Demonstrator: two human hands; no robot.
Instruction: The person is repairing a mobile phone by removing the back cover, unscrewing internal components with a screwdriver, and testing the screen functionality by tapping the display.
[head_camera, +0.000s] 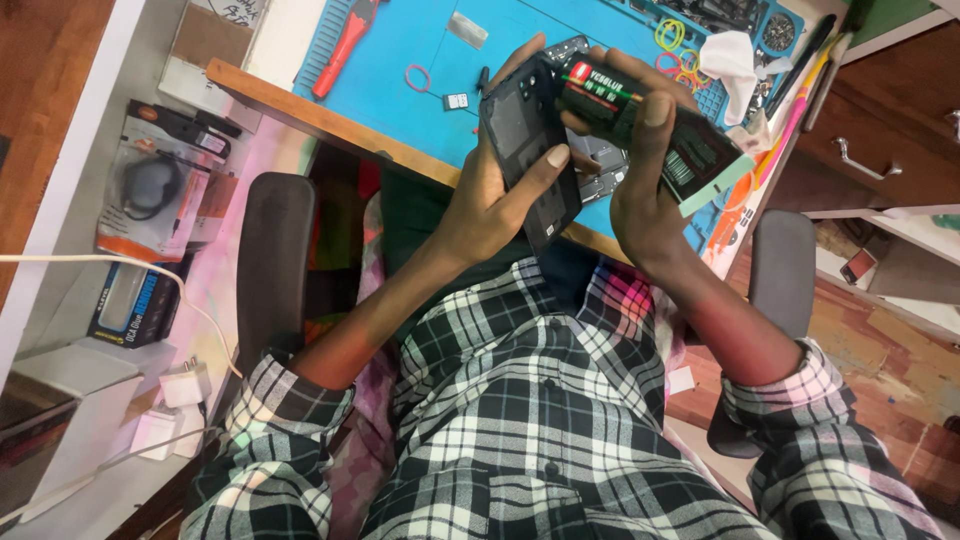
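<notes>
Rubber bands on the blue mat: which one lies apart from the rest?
The pink rubber band, lying alone on the blue mat near the red-handled tool. The other bands, yellow and pink, are bunched together by the white cloth.

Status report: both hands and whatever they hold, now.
Left hand grips the dark rectangular phone back panel. Right hand grips the black flat phone battery with green label against it. Blue work mat beneath; nothing blocking.
</notes>
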